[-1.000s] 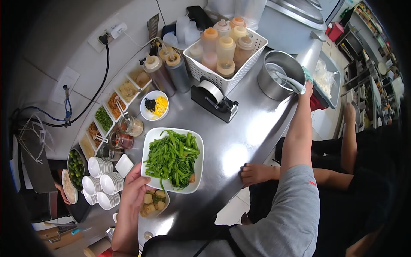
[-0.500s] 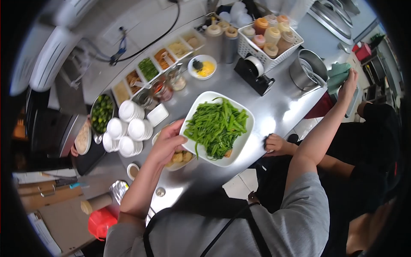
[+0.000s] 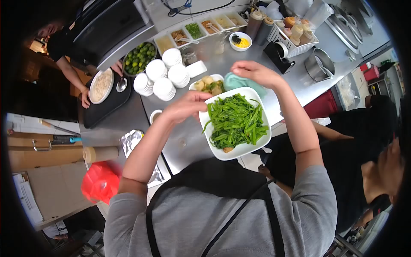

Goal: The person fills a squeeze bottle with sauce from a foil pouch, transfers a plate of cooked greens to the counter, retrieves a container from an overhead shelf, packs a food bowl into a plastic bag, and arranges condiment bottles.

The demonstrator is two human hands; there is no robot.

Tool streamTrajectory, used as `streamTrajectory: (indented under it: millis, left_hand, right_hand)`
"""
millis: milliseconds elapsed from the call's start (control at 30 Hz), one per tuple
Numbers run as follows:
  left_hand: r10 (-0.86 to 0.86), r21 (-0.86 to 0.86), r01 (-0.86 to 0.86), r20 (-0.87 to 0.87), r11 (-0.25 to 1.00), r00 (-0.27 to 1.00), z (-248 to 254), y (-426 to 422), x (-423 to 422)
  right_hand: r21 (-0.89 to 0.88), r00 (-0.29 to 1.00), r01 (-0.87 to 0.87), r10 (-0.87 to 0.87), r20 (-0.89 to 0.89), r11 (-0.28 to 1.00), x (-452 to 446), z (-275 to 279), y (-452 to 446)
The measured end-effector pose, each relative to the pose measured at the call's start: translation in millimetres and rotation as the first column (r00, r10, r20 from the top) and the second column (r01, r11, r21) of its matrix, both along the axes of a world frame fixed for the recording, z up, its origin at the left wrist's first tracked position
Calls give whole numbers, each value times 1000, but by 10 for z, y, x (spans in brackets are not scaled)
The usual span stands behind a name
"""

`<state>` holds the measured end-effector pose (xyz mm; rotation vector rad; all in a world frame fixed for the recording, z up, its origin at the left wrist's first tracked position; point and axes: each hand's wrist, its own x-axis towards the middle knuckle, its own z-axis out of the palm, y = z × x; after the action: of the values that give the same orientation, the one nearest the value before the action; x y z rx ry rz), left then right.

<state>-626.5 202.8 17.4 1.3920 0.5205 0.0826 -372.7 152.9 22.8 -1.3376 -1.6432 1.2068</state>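
Note:
My left hand (image 3: pixel 187 107) grips the left rim of a square white dish (image 3: pixel 266 138), its thumb and fingers closed on the edge. Cooked green vegetables (image 3: pixel 235 119) are heaped in the dish, with a brown piece near the lower rim. Just beyond it, my right hand (image 3: pixel 256 73) is curled over a pale green cloth (image 3: pixel 246 84); part of the grip is hidden. Left of the cloth, another white dish (image 3: pixel 192 87) holds potato-like pieces (image 3: pixel 208 81) and greens, partly covered by my left hand and the held dish.
Stacked white bowls (image 3: pixel 165 88) and a bowl of green limes (image 3: pixel 140 58) stand left on the steel counter (image 3: pixel 188 141). Topping containers (image 3: pixel 195 31) line the back. A bottle basket (image 3: pixel 295 36) and metal pot (image 3: pixel 319 64) are right. One person holds an oval dish (image 3: pixel 102 86); another stands right.
My right hand has come in from the far right with the green cloth, to just behind the dish. The held dish has shifted slightly right in view. My view has turned leftward.

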Motion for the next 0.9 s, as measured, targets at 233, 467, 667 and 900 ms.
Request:
streamTrajectory:
  millis: [233, 467, 667, 900]
  left_hand:
    - [40, -100, -40, -3, 994, 999, 4, -124, -557]
    - [230, -188, -229, -19, 955, 973, 94, -218, -1101]
    - [355, -137, -354, -20, 925, 935, -18, -394, -1371]
    - [480, -142, -472, 29, 870, 877, -136, -427, -1613]
  right_hand:
    - [-80, 845, -442, 444, 298, 893, -885, 369, 175]
    - [-41, 856, -341, 328, 399, 939, -957, 519, 271]
    - [12, 949, -155, 146, 280, 988, -1108, 354, 238]
    - [-121, 875, -166, 203, 440, 979, -940, 381, -129]
